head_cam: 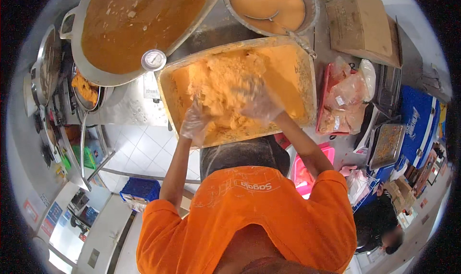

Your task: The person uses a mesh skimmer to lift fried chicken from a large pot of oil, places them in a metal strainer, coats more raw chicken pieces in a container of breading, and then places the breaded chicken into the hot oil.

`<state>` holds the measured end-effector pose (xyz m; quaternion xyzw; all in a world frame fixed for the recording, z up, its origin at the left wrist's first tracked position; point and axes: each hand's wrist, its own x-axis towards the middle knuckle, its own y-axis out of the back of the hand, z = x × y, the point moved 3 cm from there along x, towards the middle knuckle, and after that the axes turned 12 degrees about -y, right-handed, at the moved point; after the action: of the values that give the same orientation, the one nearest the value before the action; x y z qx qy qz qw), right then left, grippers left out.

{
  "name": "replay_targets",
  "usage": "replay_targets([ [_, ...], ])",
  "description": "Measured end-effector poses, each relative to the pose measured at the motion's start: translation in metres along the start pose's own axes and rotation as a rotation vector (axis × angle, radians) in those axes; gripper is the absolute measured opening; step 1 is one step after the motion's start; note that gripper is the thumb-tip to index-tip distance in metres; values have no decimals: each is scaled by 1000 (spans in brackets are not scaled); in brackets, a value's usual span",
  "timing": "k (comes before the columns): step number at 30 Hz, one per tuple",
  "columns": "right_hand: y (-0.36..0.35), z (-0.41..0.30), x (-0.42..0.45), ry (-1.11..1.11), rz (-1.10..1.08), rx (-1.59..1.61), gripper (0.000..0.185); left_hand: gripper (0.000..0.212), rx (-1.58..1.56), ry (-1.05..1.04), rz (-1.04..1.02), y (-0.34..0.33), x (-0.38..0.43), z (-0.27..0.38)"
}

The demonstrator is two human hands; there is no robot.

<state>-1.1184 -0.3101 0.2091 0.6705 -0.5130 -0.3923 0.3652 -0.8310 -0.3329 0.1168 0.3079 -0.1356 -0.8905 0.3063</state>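
Note:
A rectangular tub (312, 80) in front of me holds orange flour-like coating (288, 72) and a heap of coated pieces (225, 79). Both hands wear clear plastic gloves. My left hand (196, 120) is at the tub's left side, its fingertips at the edge of the heap and partly hidden in the coating. Over the right part of the heap is my right hand (261, 102), blurred by motion. Whether either hand grips a piece cannot be made out.
A big pan of brown oil (140, 25) with a dial thermometer (153, 60) stands at the back left. Behind the tub is a bowl of orange liquid (268, 7) with a ladle. Fried food rests in a strainer (85, 88). Bagged raw meat (345, 97) lies right; a person (378, 220) is beyond.

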Motion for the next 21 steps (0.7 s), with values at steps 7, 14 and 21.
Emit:
replay_targets([
  [7, -44, 122, 23, -422, -453, 933, 60, 64, 294, 163, 459, 57, 41, -33],
  [14, -99, 126, 90, -904, -396, 1623, 61, 66, 446, -139, 357, 39, 128, -69],
  [21, -76, 107, 35, -682, -558, 960, 45, 69, 187, -173, 304, 36, 83, -72],
])
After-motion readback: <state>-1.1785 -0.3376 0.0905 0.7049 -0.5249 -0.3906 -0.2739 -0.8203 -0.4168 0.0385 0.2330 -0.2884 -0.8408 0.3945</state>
